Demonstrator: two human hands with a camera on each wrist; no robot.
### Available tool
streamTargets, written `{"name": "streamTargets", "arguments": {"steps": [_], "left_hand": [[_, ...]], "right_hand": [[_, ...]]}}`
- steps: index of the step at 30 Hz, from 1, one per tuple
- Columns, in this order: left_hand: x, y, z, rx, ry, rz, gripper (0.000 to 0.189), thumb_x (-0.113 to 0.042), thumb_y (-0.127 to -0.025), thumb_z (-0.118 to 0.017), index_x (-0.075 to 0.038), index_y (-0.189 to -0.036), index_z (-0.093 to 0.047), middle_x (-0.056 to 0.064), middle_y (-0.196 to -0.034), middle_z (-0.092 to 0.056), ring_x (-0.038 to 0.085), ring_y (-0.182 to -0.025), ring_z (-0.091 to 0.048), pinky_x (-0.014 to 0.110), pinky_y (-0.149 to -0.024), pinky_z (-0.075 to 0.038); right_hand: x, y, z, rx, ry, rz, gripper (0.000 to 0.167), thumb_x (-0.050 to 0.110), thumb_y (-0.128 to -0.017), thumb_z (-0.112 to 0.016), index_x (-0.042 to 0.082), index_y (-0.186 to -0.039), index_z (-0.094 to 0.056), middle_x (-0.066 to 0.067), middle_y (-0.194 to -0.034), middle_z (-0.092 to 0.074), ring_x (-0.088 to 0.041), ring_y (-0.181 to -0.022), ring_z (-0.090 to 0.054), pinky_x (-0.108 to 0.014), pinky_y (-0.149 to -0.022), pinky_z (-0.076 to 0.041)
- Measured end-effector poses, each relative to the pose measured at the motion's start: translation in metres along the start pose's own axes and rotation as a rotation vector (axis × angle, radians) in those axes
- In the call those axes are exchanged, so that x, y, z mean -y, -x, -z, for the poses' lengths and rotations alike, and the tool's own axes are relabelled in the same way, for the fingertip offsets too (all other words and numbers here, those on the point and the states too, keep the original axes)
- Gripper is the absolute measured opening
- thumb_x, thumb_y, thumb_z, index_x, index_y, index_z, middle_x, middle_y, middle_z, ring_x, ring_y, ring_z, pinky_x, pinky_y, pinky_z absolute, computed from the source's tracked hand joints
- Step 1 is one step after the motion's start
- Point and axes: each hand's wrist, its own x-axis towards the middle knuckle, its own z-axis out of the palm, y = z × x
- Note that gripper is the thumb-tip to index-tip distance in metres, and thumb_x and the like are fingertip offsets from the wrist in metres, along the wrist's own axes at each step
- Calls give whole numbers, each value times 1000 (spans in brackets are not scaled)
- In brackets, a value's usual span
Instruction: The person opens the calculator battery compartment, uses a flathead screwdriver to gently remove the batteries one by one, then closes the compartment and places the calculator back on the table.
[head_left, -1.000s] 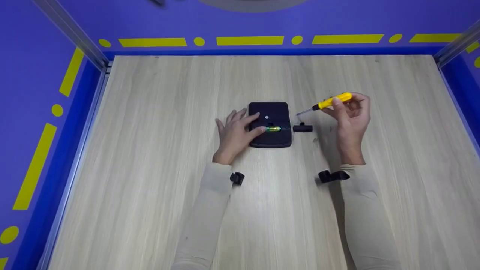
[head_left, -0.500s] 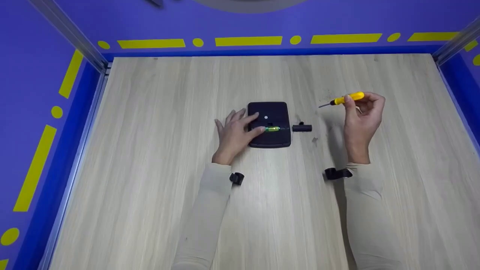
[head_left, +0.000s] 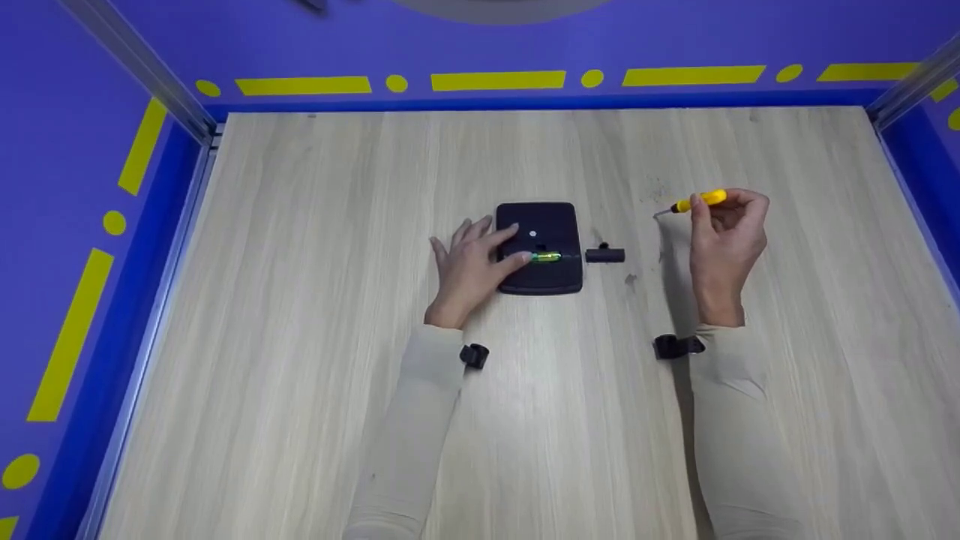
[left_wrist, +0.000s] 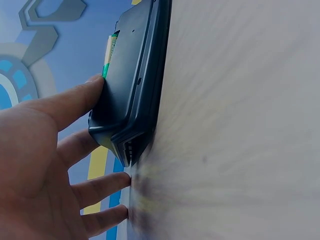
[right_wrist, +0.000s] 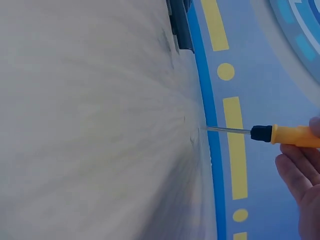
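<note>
A flat black device (head_left: 556, 220) with rounded corners lies on the table, a green and yellow battery (head_left: 547, 256) sitting in its open slot. My left hand (head_left: 469, 266) rests at its left side with fingers spread. In the left wrist view the thumb (left_wrist: 85, 97) touches the end of the battery, and two fingertips reach the tabletop. My right hand (head_left: 726, 244) pinches the yellow handle of a screwdriver (head_left: 702, 201), its shaft pointing left and down. The small black battery cover (head_left: 605, 256) with a tab lies just right of the device.
The wood-grain table (head_left: 300, 300) is bounded at the back and left by blue walls with yellow markings. A metal rail (head_left: 161, 292) runs along the left edge. Dark marks (head_left: 656, 189) show on the wood near the screwdriver tip. Black wrist mounts sit on both sleeves.
My right hand has moved right with the screwdriver, away from the device and battery cover, then dipped slightly toward the table. My left hand, the device and the cover stay put.
</note>
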Motion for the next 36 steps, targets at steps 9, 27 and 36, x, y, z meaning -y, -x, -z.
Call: {"name": "streamTargets", "arguments": {"steps": [9, 27, 36], "left_hand": [[0, -1, 0, 7, 3, 7, 61, -54, -100, -70, -24, -152, -61, 13, -167, -40, 39, -159, -22, 77, -119, 8], [-2, -1, 0, 13, -3, 9, 62, -54, -100, -70, -25, -153, -60, 13, -167, -40, 38, -159, -21, 76, -119, 8], [-2, -1, 1, 12, -7, 6, 62, -55, -99, -70, -25, -153, -60, 13, -167, -40, 39, -159, -22, 77, -119, 7]], "right_hand": [[8, -3, 7, 119, 361, 5, 28, 6, -98, -75, -8, -118, -63, -19, -114, -66, -29, -105, -68, -37, -96, -57], [5, 1, 12, 348, 669, -66, 24, 0, -95, -63, -15, -113, -69, -33, -106, -67, -50, -98, -65, -60, -91, -53], [3, 3, 12, 455, 689, -111, 29, 2, -94, -60, -18, -114, -67, -34, -105, -66, -49, -96, -64, -61, -87, -53]]}}
